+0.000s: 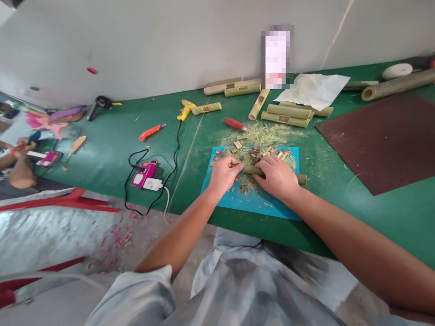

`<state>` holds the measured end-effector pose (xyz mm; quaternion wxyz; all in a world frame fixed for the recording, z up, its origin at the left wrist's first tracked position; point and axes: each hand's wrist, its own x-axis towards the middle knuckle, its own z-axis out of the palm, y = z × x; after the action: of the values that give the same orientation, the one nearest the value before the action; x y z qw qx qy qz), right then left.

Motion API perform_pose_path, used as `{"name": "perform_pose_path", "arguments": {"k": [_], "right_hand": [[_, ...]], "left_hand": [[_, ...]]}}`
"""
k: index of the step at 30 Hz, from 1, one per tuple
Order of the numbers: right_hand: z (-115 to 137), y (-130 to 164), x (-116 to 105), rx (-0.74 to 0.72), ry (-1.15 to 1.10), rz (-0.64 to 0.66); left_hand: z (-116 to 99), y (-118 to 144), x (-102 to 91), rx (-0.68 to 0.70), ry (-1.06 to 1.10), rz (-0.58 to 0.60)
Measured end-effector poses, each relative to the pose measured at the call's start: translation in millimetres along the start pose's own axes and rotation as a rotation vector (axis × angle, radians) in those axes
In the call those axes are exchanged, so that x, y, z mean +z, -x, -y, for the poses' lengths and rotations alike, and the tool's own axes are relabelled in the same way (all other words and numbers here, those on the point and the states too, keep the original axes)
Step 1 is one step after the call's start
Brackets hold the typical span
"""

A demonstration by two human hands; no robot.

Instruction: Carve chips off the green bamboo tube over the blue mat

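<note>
A green bamboo tube (302, 179) lies crosswise over a blue sheet (224, 199) on the green table. My right hand (277, 175) is wrapped over its middle, fingers closed on it, and its right end sticks out past the palm. At the tube's left end, my left hand (224, 175) is closed in a pinch; whatever is between thumb and finger is too small to make out. Bamboo chips (254, 154) and shavings are heaped around and behind both hands. Beyond them lies a red-handled tool (234, 123) amid yellowish dust.
Several cut bamboo pieces (287, 118) lie behind, near white paper (311, 90) and a blurred-out upright phone-like object (277, 56). Leftward are a yellow glue gun (185, 110), an orange cutter (151, 132) and a corded power strip (144, 174). A brown board (380, 140) lies right; another person's hand (22, 167) shows far left.
</note>
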<state>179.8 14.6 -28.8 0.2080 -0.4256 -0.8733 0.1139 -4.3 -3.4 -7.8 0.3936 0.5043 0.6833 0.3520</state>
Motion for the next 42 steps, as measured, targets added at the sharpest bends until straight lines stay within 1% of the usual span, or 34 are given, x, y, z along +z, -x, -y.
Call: {"name": "perform_pose_path", "arguments": {"k": [6, 10, 14, 17, 19, 24, 28, 32, 35, 39, 42], "right_hand": [[-1, 2, 3, -0.034, 0.001, -0.012], [-2, 3, 2, -0.036, -0.024, -0.018], [-3, 2, 1, -0.034, -0.024, 0.002], [-3, 1, 0, -0.033, -0.020, 0.017], [-3, 1, -1, -0.029, -0.027, 0.030], [-2, 1, -2, 0.005, -0.041, 0.055], [-2, 0, -1, -0.021, -0.040, 0.051], [-1, 1, 0, -0.017, -0.040, 0.027], [-1, 2, 1, -0.001, -0.040, 0.007], [-2, 4, 3, -0.015, -0.041, 0.002], [-2, 5, 3, 0.003, -0.044, 0.000]], "left_hand": [[3, -12, 6.6, 0.022, 0.043, -0.035], [2, -4, 2.9, 0.082, 0.031, -0.058], [6, 3, 2.8, 0.172, -0.036, -0.001], [11, 3, 5.7, 0.212, -0.112, -0.035], [12, 3, 6.9, 0.197, -0.129, -0.062], [9, 10, 7.8, 0.110, -0.112, -0.073], [2, 5, 8.6, 0.058, -0.122, -0.074], [1, 0, 7.0, 0.083, -0.191, -0.050], [3, 0, 5.4, 0.112, -0.184, -0.014], [4, -5, 5.8, 0.166, -0.166, 0.000], [4, -6, 5.6, 0.216, -0.179, 0.020]]}}
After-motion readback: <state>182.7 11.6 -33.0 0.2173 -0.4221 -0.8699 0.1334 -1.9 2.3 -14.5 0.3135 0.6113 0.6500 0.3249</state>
